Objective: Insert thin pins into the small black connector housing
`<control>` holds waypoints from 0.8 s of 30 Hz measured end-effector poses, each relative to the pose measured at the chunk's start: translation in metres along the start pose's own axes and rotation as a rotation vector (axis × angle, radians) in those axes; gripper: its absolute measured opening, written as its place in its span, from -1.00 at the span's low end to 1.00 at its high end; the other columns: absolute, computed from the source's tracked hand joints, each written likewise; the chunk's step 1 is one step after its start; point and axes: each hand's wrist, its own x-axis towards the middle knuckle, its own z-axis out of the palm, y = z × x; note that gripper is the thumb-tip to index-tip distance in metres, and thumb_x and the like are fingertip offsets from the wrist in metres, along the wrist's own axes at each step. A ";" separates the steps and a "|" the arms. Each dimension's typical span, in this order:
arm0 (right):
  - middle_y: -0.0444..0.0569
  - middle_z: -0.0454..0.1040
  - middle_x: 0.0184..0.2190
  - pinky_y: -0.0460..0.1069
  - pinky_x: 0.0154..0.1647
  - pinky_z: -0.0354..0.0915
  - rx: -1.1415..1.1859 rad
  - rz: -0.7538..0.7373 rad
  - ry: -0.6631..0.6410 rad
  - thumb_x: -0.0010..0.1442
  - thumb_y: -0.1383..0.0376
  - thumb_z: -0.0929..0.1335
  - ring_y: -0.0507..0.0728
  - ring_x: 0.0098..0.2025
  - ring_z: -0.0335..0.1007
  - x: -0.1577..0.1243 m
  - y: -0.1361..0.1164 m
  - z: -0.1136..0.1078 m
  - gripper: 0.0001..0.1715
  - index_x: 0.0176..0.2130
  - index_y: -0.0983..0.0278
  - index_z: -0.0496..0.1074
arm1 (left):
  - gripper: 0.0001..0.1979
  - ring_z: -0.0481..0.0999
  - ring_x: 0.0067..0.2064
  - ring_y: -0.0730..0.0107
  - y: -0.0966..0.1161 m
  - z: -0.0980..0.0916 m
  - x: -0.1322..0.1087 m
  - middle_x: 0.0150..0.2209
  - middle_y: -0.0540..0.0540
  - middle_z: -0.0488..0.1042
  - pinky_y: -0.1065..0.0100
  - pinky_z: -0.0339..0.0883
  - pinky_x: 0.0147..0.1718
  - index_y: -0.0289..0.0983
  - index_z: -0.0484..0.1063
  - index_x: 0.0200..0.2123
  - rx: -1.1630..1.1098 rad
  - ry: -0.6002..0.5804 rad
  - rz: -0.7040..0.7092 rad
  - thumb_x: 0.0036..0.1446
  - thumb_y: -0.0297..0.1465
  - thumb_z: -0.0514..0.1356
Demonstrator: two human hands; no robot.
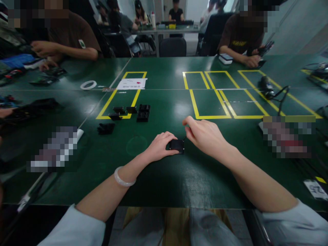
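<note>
My left hand grips a small black rectangular block on the green table, thumb along its near side and fingers at its far side. Small shiny spots show at the block's corners. My right hand is closed just right of the block, fingers pinched together. A thin dark rod runs from its fingers down to the block's right edge; its kind is too small to make out. Beyond my left hand stand several small black plates, black slotted blocks and another black part.
Yellow tape outlines mark the green table. A white paper and a white tape roll lie farther back. Pixelated devices flank me left and right. A cabled black object stands right. Co-workers sit opposite.
</note>
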 end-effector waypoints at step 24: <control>-0.06 0.55 -0.41 -0.05 -0.42 0.00 0.012 0.012 -0.014 0.35 0.27 0.08 0.09 -0.42 0.44 -0.001 0.000 -0.001 -0.68 -0.04 0.28 0.29 | -0.58 0.38 -0.01 0.12 0.000 0.000 -0.001 -0.04 -0.11 0.41 0.15 0.22 -0.03 -0.19 0.38 -0.05 -0.010 0.000 -0.003 0.11 -0.10 0.28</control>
